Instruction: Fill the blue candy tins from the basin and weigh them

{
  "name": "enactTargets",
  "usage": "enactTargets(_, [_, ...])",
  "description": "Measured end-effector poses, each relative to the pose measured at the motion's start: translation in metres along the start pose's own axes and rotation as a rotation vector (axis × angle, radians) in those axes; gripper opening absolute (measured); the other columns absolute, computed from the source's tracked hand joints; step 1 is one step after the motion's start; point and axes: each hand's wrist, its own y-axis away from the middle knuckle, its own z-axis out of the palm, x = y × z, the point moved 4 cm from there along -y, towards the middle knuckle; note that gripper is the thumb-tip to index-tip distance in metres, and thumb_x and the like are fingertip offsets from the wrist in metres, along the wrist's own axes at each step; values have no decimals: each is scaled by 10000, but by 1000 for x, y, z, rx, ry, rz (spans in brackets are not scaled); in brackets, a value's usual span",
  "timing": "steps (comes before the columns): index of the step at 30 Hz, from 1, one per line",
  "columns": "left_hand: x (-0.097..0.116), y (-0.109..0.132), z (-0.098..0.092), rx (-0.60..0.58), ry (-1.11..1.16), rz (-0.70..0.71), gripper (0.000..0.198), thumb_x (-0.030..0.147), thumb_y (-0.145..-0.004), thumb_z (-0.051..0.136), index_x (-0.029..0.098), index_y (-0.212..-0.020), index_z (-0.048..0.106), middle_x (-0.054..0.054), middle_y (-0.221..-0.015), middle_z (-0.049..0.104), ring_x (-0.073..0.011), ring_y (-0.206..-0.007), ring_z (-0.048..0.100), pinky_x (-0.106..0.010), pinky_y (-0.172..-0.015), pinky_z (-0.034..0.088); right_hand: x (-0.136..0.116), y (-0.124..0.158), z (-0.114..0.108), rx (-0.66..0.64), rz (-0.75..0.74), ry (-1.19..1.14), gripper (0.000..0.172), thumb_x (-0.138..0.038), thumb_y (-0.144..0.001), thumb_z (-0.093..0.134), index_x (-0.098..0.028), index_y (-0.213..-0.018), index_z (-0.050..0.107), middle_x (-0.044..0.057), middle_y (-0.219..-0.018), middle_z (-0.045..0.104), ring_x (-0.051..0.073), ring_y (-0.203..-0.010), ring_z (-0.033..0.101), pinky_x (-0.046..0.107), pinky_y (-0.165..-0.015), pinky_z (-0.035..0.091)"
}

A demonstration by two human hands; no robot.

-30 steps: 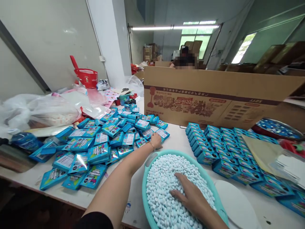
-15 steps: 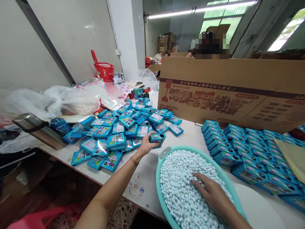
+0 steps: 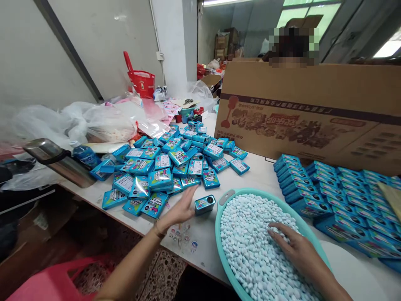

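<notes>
My left hand (image 3: 181,208) is open beside a small blue candy tin (image 3: 205,205), fingers stretched out along its left side. The tin stands on the white table between that hand and a turquoise basin (image 3: 220,234). Small pale blue and white candies (image 3: 247,234) fill the basin. My right hand (image 3: 293,246) rests on the candies with its fingers extended and slightly apart; the fingertips touch the candies. Left of the basin lies a loose heap of blue tins (image 3: 159,177) with printed labels, some face up and some showing white panels.
Rows of standing blue tins (image 3: 341,200) line the right side. A large cardboard box (image 3: 294,104) closes off the back, with a person behind it. At left are a steel flask (image 3: 59,161), a blue bottle (image 3: 86,154) and plastic bags (image 3: 103,123). A white round lid (image 3: 347,267) lies right of the basin.
My left hand has let go of the tin, which now stands on the table, and has opened beside it. My right hand stays on the candies. The camera view has shifted.
</notes>
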Motion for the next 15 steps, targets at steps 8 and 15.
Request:
enactTargets(8, [23, -142, -44, -428, -967, 157, 823, 48, -693, 633, 288, -1456, 437, -149, -1588, 327, -416, -1460, 283, -593, -1137, 336, -22, -1, 2, 63, 19, -258, 484, -663, -801, 571, -235, -934, 754, 79, -963, 760, 305, -917, 694, 407, -854, 541])
enactTargets(15, [-8, -162, -46, -606, -1076, 24, 1010, 244, -652, 737, 154, -1539, 260, -256, -1605, 246, -444, -1457, 313, -503, -1055, 463, -29, 2, 3, 92, 161, -580, 599, -762, -707, 623, -194, -874, 710, 1, -633, 554, 127, -500, 430, 277, -492, 371])
